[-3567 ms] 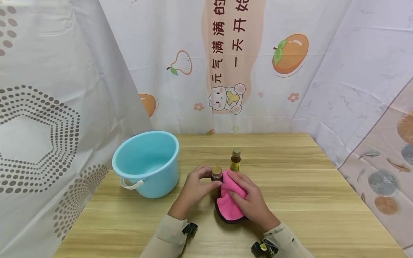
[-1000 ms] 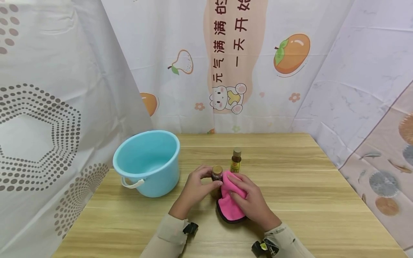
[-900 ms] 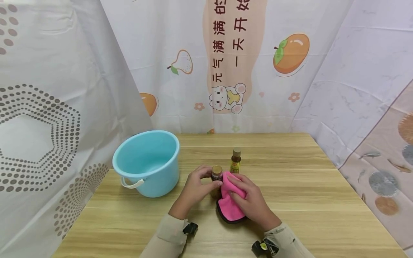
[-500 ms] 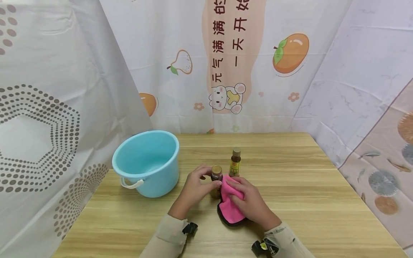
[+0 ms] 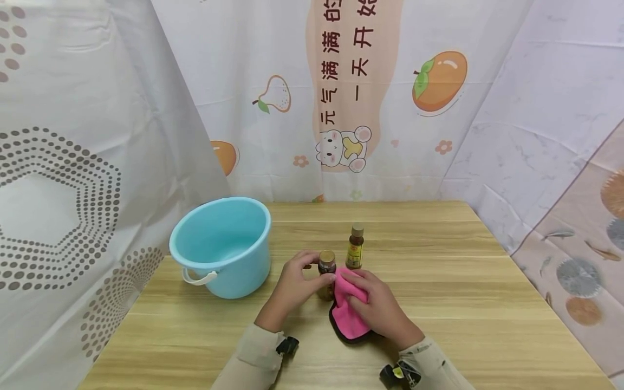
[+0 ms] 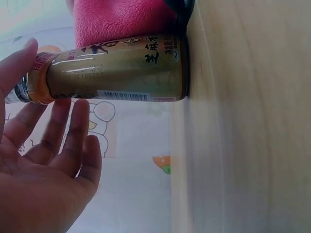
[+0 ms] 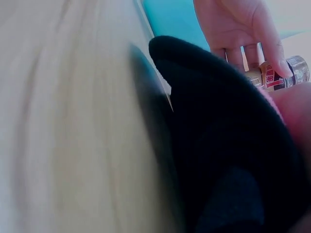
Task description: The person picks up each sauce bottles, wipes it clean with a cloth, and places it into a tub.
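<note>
The gold-labelled bottle (image 6: 121, 70) is standing upright on the table (image 5: 463, 281), near the middle; its cap (image 5: 327, 256) is pointing up and its long axis is running vertically. From my remote station I am judging it stiff, moderately heavy if full, smooth enough to slip and breakable if glass; just below the cap is looking the safest hold. The left hand (image 5: 294, 279) is pinching it there, between thumb and fingers. The right hand (image 5: 377, 309) is gripping the soft, light pink cloth (image 5: 350, 319) against its right side. A second bottle (image 5: 355, 252) is standing beyond, slightly right; a blue bucket (image 5: 244, 273) is sitting left.
</note>
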### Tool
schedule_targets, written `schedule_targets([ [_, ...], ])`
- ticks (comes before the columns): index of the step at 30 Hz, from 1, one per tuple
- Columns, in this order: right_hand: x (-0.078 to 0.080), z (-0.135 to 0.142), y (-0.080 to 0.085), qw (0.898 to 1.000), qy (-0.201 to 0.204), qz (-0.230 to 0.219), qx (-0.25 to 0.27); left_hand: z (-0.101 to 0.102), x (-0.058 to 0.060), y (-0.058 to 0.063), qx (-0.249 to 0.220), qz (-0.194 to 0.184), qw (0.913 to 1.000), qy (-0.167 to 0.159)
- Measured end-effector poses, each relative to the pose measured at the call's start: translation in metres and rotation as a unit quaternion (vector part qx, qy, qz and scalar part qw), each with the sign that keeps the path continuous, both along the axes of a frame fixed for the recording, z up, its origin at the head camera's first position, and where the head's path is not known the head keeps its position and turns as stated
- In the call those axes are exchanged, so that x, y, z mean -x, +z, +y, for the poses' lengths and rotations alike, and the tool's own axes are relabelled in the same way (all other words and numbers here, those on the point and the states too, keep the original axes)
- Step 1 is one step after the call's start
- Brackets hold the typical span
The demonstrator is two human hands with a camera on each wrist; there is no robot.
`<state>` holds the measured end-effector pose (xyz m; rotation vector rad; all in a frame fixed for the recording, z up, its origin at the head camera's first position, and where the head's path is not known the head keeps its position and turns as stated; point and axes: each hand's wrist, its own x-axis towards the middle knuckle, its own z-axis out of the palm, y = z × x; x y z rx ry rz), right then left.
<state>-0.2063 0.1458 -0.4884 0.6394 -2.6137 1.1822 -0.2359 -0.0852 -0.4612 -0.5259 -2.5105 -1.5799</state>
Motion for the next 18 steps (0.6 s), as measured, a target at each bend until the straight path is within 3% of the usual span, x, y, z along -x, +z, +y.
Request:
schedule_targets([
  [11,0.0016,-0.0021,0.0001,0.996,0.030,0.042,0.066,-0.0012,0.0001,0.0000,-0.001,0.005,1.0000,-0.005],
  [18,0.0010,-0.0043,0.0024,0.989,0.042,0.081,0.112,-0.0011,-0.0001,0.0002,-0.007,-0.011,0.9999,-0.002],
])
